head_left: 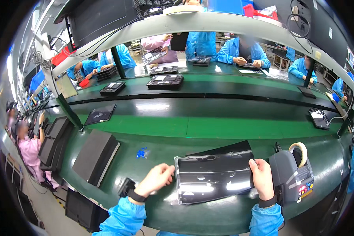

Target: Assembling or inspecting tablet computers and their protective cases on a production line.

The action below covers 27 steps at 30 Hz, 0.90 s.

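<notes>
A glossy black screen panel (214, 177) lies tilted above the green worktable, strong light reflections across its face. My right hand (262, 177) grips its right edge, thumb on top. At the panel's left edge, my left hand (158, 180) is closed in a pinch. Whether those fingertips hold the edge or something thin, I cannot make out. Behind the panel's upper edge shows another dark flat surface (234, 148), mostly covered. Close to my right hand stands a grey tape dispenser (284, 169) with coloured buttons. Small blue scraps (142, 152) lie beyond my left hand.
Dark grey foam blocks (94, 155) sit at the left. A tape roll (299, 154) rests at the dispenser. Beyond runs a green conveyor (157, 125) carrying a black panel (100, 114) and stacked device parts (165, 81). Co-workers sit opposite; a shelf beam (208, 23) crosses overhead.
</notes>
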Tool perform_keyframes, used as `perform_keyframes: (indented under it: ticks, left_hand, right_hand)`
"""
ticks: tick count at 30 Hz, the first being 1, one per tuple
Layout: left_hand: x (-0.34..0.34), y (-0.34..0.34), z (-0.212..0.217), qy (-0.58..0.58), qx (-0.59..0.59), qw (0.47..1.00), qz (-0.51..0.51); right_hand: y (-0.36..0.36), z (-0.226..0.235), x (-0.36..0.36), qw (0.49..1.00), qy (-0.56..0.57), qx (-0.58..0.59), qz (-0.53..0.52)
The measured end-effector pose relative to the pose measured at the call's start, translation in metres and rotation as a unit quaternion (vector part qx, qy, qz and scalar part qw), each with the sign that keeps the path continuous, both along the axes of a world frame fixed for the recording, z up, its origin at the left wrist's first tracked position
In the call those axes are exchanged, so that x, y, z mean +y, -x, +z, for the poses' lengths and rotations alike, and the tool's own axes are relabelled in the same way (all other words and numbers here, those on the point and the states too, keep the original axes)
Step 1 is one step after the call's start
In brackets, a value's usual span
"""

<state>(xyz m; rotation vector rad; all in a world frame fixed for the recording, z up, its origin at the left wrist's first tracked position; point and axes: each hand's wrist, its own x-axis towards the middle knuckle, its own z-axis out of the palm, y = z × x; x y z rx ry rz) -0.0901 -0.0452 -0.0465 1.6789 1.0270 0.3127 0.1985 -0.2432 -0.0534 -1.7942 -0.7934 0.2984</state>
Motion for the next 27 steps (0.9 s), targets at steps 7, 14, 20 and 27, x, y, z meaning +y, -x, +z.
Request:
perform_keyframes:
  ticks: [7,14,20,27]
  left_hand:
    - [-0.033,-0.001,-0.023,-0.017,-0.011,1.000,-0.009]
    - [-0.033,-0.002,-0.036,-0.064,-0.019,0.998,0.003]
    - [-0.034,-0.002,-0.030,-0.125,0.000,0.992,0.014]
    - [-0.048,0.003,-0.003,-0.163,-0.007,0.987,0.013]
  right_hand:
    - [0.003,-0.007,0.004,0.999,0.029,-0.030,-0.015]
    - [0.024,0.013,0.010,0.950,0.122,-0.275,-0.084]
    - [0.009,-0.008,0.022,0.956,0.137,-0.251,-0.062]
    - [0.003,0.001,0.017,0.993,0.008,-0.100,-0.069]
